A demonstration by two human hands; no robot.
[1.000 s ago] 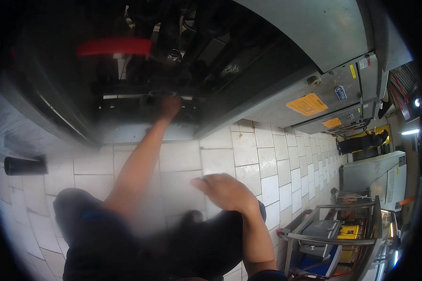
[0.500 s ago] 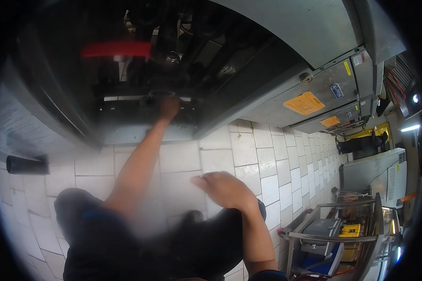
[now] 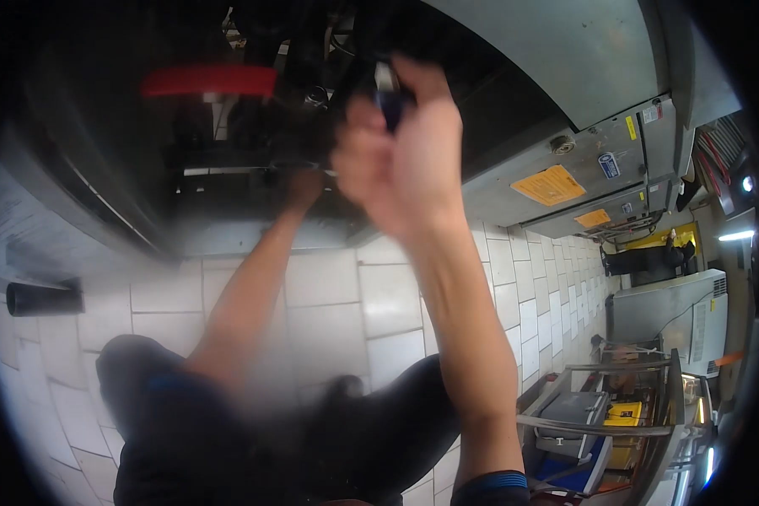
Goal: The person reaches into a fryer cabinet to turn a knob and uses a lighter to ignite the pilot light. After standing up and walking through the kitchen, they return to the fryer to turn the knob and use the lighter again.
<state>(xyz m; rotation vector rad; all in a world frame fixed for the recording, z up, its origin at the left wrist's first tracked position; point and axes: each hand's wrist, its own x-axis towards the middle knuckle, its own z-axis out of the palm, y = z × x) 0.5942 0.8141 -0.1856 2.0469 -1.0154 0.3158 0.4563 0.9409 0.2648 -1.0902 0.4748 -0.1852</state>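
Observation:
My right hand (image 3: 426,164) is raised in front of the open cabinet, its fingers closed around a small dark-blue lighter (image 3: 390,108) with a metal top. The thumb lies beside that metal end. My left hand (image 3: 307,187) reaches into the bottom of the dark cabinet (image 3: 261,239), near its lower front edge. Its fingers are lost in shadow and blur, so what they touch cannot be made out. Above it inside are dark pipes and a red handle (image 3: 211,81).
Steel units with orange labels (image 3: 548,184) run along the right. A wheeled cart (image 3: 599,428) with a grey bin and yellow items stands at the lower right. Farther back is a person (image 3: 649,260) in dark clothes. A black cylinder (image 3: 44,298) sits on the white-tiled floor (image 3: 392,295) at left.
My right hand has risen from near my knee to the front of the cabinet, bringing the lighter into sight. The left hand stays low inside the cabinet.

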